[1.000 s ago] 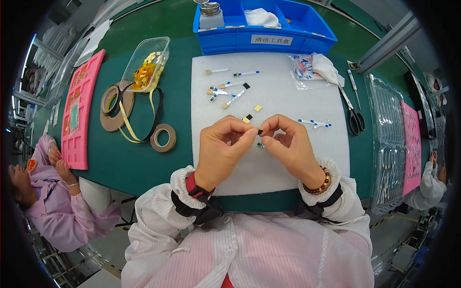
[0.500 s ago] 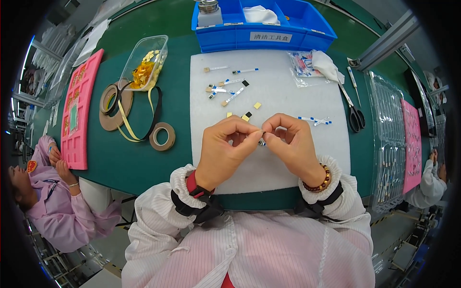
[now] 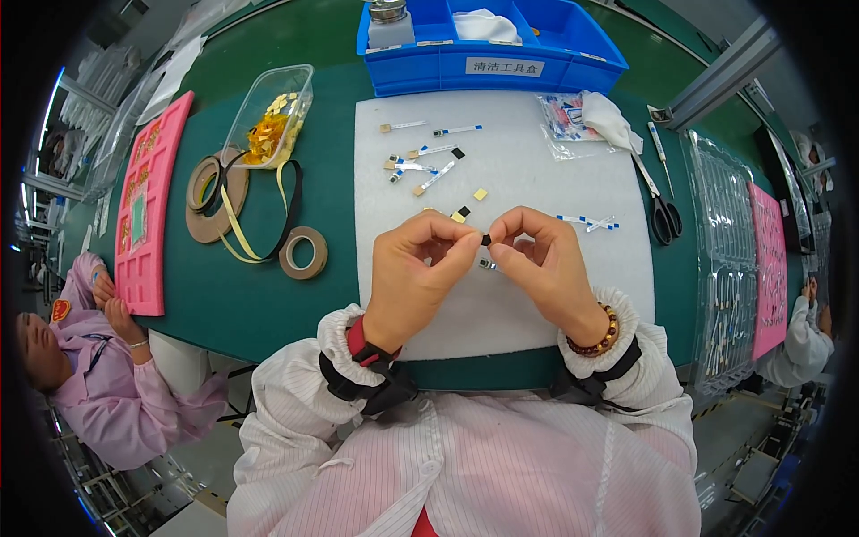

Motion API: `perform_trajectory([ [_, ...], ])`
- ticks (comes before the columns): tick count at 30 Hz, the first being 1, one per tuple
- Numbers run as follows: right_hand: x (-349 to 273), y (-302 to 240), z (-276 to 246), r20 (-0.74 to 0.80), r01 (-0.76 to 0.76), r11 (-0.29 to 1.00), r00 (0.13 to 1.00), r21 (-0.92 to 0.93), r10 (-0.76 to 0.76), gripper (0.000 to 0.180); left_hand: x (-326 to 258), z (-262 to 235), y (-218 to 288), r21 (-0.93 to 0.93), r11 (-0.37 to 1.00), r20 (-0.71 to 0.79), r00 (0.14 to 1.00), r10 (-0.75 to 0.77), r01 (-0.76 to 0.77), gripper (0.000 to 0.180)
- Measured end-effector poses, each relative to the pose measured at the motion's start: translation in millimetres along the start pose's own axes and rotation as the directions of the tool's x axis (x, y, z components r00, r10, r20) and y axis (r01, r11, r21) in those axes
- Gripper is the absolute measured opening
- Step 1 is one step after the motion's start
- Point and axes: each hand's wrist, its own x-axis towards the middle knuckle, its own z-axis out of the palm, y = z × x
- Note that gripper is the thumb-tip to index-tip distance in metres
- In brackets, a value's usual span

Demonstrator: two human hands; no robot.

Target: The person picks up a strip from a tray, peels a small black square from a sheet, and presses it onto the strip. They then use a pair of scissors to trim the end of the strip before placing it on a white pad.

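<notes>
Black piece [image 3: 486, 240] sitting between both hands' fingertips over the white mat [image 3: 528, 166], its direction and long axis too small to tell, left hand [image 3: 413, 279] pinching its left side, right hand [image 3: 548, 270] pinching its right, fingers curling.

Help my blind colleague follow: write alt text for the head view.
A person's left hand and right hand hold a small black piece over a white mat scattered with short ribbon cables; tape rolls lie left, scissors right, and a blue divided bin stands beyond.
</notes>
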Motion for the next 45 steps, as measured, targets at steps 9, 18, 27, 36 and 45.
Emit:
perform_trajectory([
  [9, 0.5, 2.5, 1.5, 0.009, -0.008, 1.000, 1.000, 0.022, 0.008, 0.009, -1.1, 2.0, 0.8, 0.139, 0.983, 0.002, 0.993, 0.120, -0.119, 0.005],
  [18, 2.0, 8.1, 2.6, -0.002, 0.034, 0.998, 0.999, 0.054, -0.034, 0.006, -1.2, 2.0, 1.1, 0.145, 0.981, -0.007, 0.992, 0.128, -0.126, 0.004],
  [27, 0.9, 3.4, 2.7, 0.000, 0.029, 0.998, 1.000, 0.054, -0.029, 0.007, -1.2, 1.9, 1.3, 0.152, 0.980, 0.003, 0.992, 0.127, -0.126, 0.005],
  [36, 1.4, 6.0, 2.2, -0.011, 0.048, 0.997, 0.999, 0.057, -0.047, 0.005, -1.5, 2.6, 1.3, 0.143, 0.983, 0.030, 0.993, 0.113, -0.117, 0.005],
  [45, 1.5, 4.8, 1.5, 0.006, 0.038, 0.999, 0.999, 0.026, -0.038, 0.006, -1.1, -1.8, -2.0, -0.072, 0.993, 0.083, 0.993, -0.089, 0.094, 0.009],
])
